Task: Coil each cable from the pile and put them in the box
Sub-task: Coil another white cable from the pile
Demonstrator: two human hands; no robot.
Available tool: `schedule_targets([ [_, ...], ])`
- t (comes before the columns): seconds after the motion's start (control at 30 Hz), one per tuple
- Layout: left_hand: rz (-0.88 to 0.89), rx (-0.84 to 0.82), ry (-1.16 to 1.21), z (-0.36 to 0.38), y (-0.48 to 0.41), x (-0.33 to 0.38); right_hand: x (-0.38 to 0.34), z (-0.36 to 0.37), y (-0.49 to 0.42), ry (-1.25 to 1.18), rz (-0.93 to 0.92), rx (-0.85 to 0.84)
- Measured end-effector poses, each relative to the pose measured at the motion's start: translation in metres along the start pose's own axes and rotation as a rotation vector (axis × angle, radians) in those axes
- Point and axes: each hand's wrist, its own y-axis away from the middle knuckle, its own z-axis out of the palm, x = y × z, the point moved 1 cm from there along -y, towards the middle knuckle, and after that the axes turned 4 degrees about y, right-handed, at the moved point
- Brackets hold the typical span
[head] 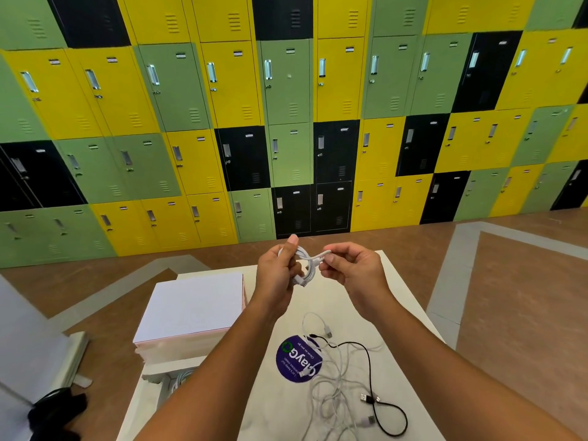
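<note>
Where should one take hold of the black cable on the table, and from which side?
Pinch the black cable at its USB plug, from above on the right: that end lies flat at the edge of the white tangle, likely free.

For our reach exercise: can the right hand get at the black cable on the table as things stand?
Probably not yet: the right hand pinches the white cable that the left hand grips. Otherwise the way looks free; the black cable lies uncovered on the table.
</note>
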Motion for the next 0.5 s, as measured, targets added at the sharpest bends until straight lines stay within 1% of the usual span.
schedule_targets([
  [0.07,0.027,-0.025,-0.016,-0.0010,-0.0004,0.0020,-0.0001,0.0021,-0.0009,-0.042,0.034,-0.013],
  [0.2,0.021,-0.079,-0.043,-0.0001,-0.0004,0.0004,0.0002,0.0083,-0.0006,-0.148,0.142,-0.016],
  [0.27,0.014,-0.108,-0.057,-0.0007,-0.0009,0.0001,0.0004,0.0105,0.0010,-0.096,0.181,-0.055],
  [0.37,0.012,-0.139,-0.059,-0.0016,-0.0011,0.0020,-0.0006,0.0097,0.0029,-0.028,0.230,-0.166],
  [0.5,0.019,-0.098,-0.096,-0.0021,-0.0024,-0.0023,-0.0039,0.0084,0.0037,0.034,0.212,-0.246],
])
